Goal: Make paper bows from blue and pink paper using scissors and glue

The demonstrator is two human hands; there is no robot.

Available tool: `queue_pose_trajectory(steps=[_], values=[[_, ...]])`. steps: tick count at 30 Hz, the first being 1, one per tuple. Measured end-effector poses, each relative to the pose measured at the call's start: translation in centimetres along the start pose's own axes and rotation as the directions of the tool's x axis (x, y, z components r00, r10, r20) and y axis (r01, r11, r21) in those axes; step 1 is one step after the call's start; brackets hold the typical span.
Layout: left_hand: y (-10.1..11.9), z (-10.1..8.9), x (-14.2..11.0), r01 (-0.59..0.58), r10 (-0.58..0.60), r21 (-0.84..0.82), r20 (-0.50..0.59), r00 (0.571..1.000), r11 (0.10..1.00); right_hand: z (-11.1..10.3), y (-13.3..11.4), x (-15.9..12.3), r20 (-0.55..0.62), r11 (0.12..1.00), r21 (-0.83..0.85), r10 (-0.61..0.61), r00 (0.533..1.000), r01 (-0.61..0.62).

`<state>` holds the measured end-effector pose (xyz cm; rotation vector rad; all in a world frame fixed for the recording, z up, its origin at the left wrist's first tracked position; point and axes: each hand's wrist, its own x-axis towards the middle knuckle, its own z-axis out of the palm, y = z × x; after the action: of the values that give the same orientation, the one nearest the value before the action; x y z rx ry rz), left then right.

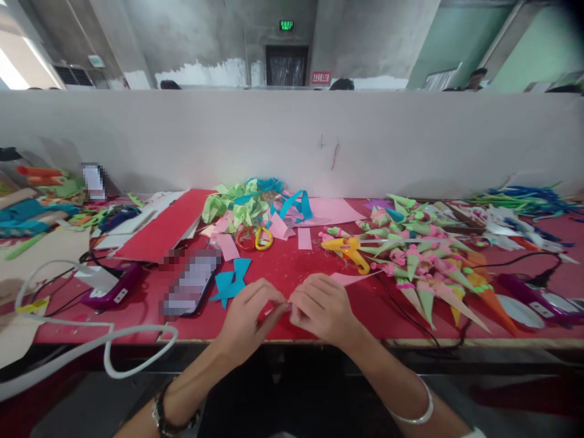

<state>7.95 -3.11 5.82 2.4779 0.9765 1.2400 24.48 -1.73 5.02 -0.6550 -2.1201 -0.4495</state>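
Over the front edge of the red tabletop (301,267), my left hand (250,317) and my right hand (325,308) meet with their fingertips pinched together. Whatever they hold is small and mostly hidden; a bit of pink shows by the left fingers. Cut blue pieces (232,282) lie just beyond my left hand. A yellow glue gun (343,244) rests on its side past my right hand, near a pink sheet corner (351,278). To the right is a heap of green and pink cone shapes (426,264).
Scissors (263,239) lie before a pile of green scraps (239,210). Left are a phone (194,283), a red board (164,225), a purple power strip (112,289) and a looping white holder arm (137,331). Another power strip (542,298) sits right. A white partition (274,140) stands behind.
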Motion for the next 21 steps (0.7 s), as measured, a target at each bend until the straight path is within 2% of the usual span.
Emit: queue_pose_trajectory(steps=[7,16,21], values=[[-0.2,-1.0,1.4,0.028,-0.027,0.023,-0.065,0.998,0.999,-2.4,2.7,0.0,0.046,0.995,-0.099,0.024,0.999,-0.020],[-3.3,-3.0,2.0,0.212,-0.203,0.080,-0.117,0.972,0.974,-5.6,6.4,-2.9,0.114,0.953,-0.291,0.126,0.985,-0.088],[-4.6,-3.3,2.1,0.211,-0.206,0.090,-0.059,0.977,0.973,-6.8,8.3,-4.4,0.138,0.901,-0.408,0.218,0.966,-0.145]])
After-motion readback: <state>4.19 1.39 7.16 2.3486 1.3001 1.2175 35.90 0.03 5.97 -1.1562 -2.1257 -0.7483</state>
